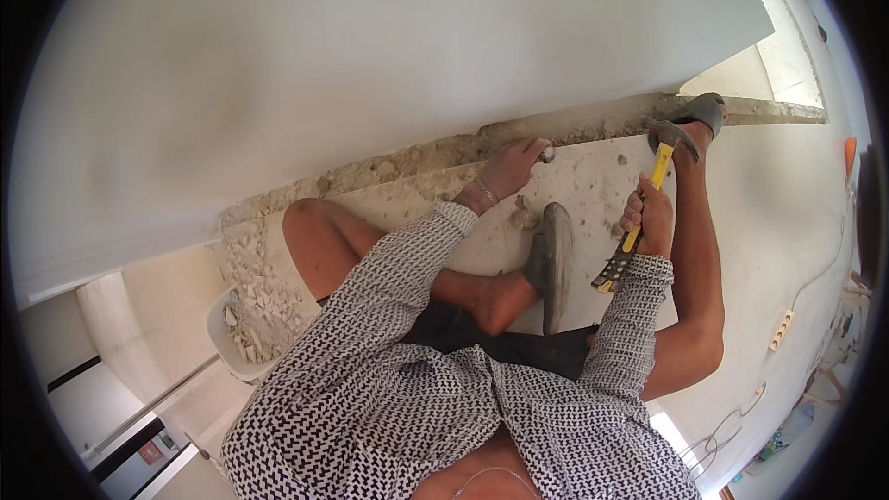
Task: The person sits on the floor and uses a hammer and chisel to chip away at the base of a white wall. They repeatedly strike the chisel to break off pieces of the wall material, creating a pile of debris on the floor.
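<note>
My left hand (509,169) is closed at the edge of a broken, rubble-filled channel (398,165) along the foot of the wall. It grips what looks like a chisel (548,155); only the round, greyish end shows, and the rest is hidden by the hand and the channel. To the right, my right hand (654,213) is wrapped round the handle of a hammer (661,167). The handle is yellow with a black patterned grip, and the dark metal head is raised near my right foot, apart from the chisel.
A white wall (389,46) rises beyond the channel. Loose debris (264,282) is heaped at the left, beside a white tub (222,338) holding rubble. Lumps of debris (524,215) lie near my sandalled foot (551,268). A power strip (782,330) with a cord lies at the right.
</note>
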The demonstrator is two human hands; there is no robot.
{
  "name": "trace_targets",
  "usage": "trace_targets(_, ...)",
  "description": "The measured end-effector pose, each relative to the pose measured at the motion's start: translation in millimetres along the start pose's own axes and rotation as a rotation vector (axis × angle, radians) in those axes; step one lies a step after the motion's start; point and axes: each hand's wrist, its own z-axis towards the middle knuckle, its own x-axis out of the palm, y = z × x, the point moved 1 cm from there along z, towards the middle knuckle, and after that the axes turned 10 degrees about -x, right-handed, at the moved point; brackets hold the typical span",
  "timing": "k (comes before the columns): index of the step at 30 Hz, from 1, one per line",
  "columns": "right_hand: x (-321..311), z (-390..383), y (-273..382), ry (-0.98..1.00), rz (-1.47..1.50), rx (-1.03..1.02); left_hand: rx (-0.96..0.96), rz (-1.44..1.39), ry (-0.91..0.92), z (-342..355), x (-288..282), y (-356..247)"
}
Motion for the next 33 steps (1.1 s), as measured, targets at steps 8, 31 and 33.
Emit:
trace_targets(8,1,4,-4,-0.044,0.028,0.033,-0.25,-0.181,-0.375,-44,-91,35)
trace_targets(31,11,-4,12,-0.005,0.031,0.112,-0.184,-0.349,-0.214,13,-8,16)
trace_targets(33,7,-2,11,-0.034,0.045,0.083,-0.228,-0.273,-0.273,-14,-30,37)
